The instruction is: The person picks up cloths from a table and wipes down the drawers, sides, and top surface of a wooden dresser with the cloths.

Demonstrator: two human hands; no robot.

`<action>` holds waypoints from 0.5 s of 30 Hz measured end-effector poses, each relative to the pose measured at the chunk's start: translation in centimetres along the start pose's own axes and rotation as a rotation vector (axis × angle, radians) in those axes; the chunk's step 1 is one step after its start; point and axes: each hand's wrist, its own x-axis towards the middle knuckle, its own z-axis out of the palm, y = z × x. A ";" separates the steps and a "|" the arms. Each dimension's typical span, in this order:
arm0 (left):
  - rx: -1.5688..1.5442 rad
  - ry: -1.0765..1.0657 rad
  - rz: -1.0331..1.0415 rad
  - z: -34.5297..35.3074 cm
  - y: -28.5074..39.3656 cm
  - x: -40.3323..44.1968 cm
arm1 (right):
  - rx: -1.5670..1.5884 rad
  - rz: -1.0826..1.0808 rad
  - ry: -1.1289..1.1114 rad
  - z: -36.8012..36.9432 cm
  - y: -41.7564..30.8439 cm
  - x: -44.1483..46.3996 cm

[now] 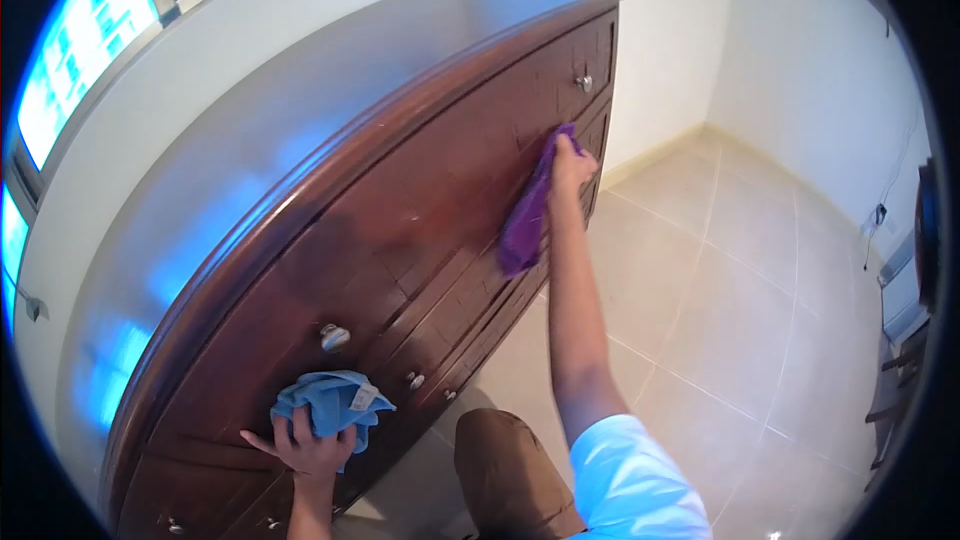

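Observation:
A dark reddish-brown wooden dresser (400,225) fills the middle of the view, with several drawers and silvery knobs. At its lower left, my left hand (312,452) grips a crumpled blue cloth (330,398) with a white label, just below a round knob (335,337). One finger of that hand sticks out to the side. Farther along the drawer fronts, my right hand (570,165) is closed on the upper end of a purple cloth (527,225). The purple cloth hangs down in front of the dresser, slightly blurred.
The shiny dresser top (330,90) reflects blue window light. A window (90,50) is at the upper left. Pale floor tiles (700,340) spread to the right, reaching white walls (820,90). A cable (875,225) and dark furniture (905,370) stand at the right edge.

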 end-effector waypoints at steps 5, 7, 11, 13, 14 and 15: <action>-0.027 0.003 -0.024 0.1 0.2 -0.1 | 0.235 0.125 -0.168 -0.2 -0.6 2.1; -0.026 0.019 -0.033 0.3 0.1 -0.1 | 0.221 -0.099 0.004 0.4 1.8 -0.9; -0.041 0.036 -0.035 0.4 0.2 -0.2 | 0.509 0.103 -0.376 -5.4 0.7 -13.8; -0.037 0.046 -0.029 0.4 0.2 -0.2 | 0.442 -0.011 -0.361 -6.8 0.7 -17.9; -0.030 0.024 -0.027 0.2 0.2 -0.1 | 0.507 -0.030 -0.320 -6.8 0.4 -18.7; -0.020 0.007 -0.024 0.3 0.1 0.1 | 0.512 -0.073 -0.260 -6.4 0.3 -18.1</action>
